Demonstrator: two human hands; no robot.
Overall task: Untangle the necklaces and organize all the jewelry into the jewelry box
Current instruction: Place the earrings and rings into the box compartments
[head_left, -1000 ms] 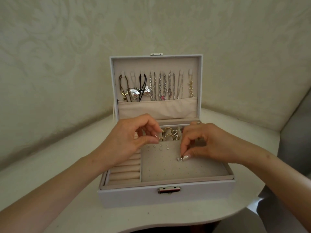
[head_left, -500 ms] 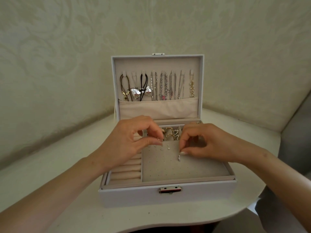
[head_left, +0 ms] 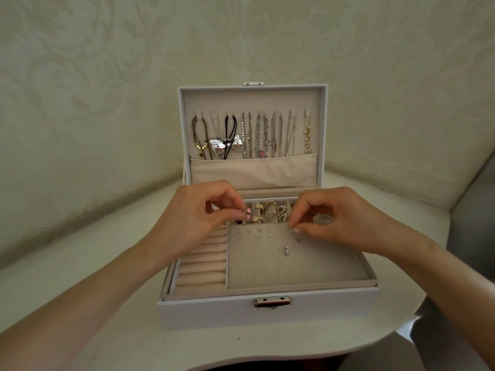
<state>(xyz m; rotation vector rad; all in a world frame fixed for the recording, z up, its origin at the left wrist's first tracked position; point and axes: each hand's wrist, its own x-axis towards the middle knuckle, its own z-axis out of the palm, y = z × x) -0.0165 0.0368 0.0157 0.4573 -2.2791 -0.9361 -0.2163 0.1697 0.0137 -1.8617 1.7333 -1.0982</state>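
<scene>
The white jewelry box (head_left: pixel 214 313) stands open on the table, with several necklaces (head_left: pixel 257 136) hanging inside its upright lid. My left hand (head_left: pixel 195 218) pinches a small pink earring (head_left: pixel 248 210) between thumb and fingers, above the box's back compartments. My right hand (head_left: pixel 340 218) hovers over the back edge of the grey earring panel (head_left: pixel 308 263), fingers curled, thumb and forefinger tip pressed together with nothing visible between them. A small silver earring (head_left: pixel 286 250) sits alone on the panel. A row of tiny studs (head_left: pixel 258 232) is set near the panel's back edge.
Cream ring rolls (head_left: pixel 203 266) fill the box's left section. Gold rings and a bead piece (head_left: pixel 272 211) sit in the back compartments. A metal clasp (head_left: pixel 272 301) is on the box front. The white table (head_left: pixel 107 303) ends in a curved front edge; a patterned wall rises behind.
My right hand has let go of the silver earring and drawn back toward the panel's rear edge; the earring stays on the panel. My left hand barely moved, and the pink earring now shows at its fingertips.
</scene>
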